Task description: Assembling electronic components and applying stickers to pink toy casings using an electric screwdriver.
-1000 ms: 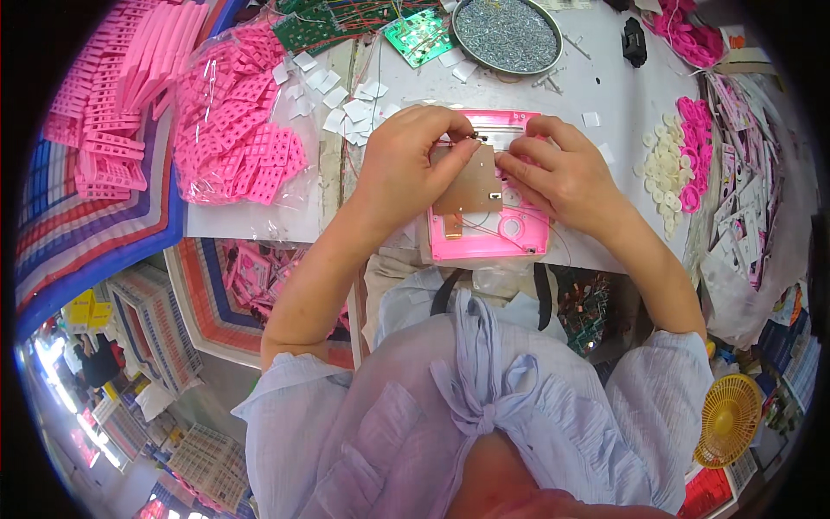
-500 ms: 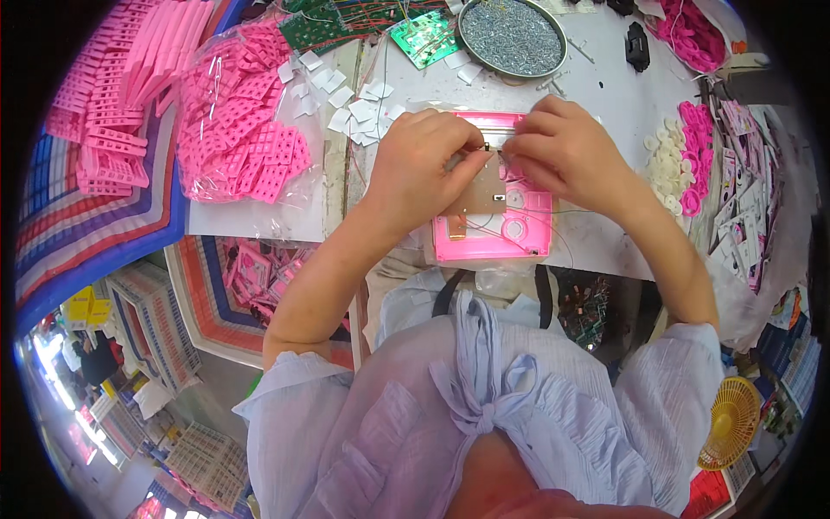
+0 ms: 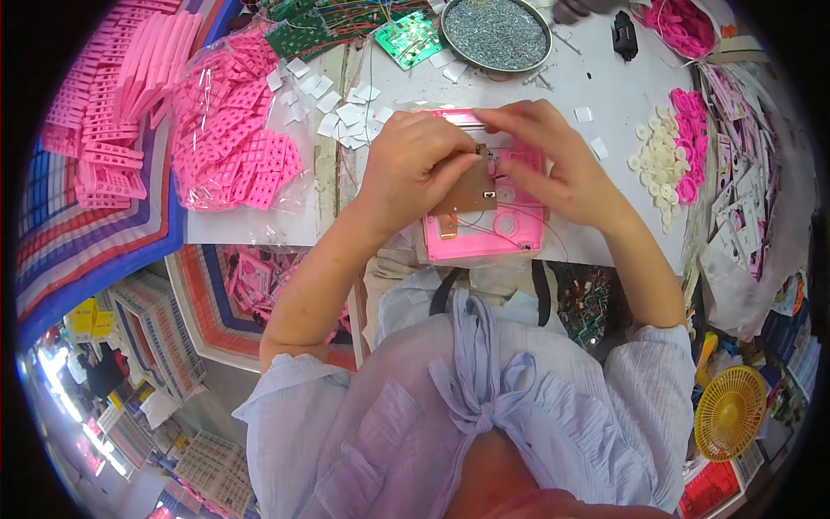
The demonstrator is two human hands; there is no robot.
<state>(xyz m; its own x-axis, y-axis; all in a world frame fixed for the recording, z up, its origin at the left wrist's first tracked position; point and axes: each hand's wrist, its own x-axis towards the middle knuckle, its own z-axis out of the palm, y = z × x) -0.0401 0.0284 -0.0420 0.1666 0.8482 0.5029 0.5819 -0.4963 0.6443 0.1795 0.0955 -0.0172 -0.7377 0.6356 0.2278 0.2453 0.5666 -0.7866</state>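
A pink plastic casing lies at the table's front edge, its inside facing up, with round rings moulded in it and thin wires across it. Over its left half sits a brown circuit board with a small switch-like part at its right edge. My left hand pinches the board's upper left part between thumb and fingers. Above the casing's right side, my right hand has thumb and forefinger spread apart, with nothing visible between them. Its fingertips are close to the board's upper right edge; a metal strip shows at the casing's far end.
A round tray of small screws stands beyond, beside a green circuit board. White squares and a bag of pink parts lie left. Cream discs and pink rings lie right. A yellow fan stands lower right.
My right hand's thumb and fingers have parted from their bunched pose near the board's top. My left hand keeps its pinch. A dark blurred shape has appeared at the far edge.
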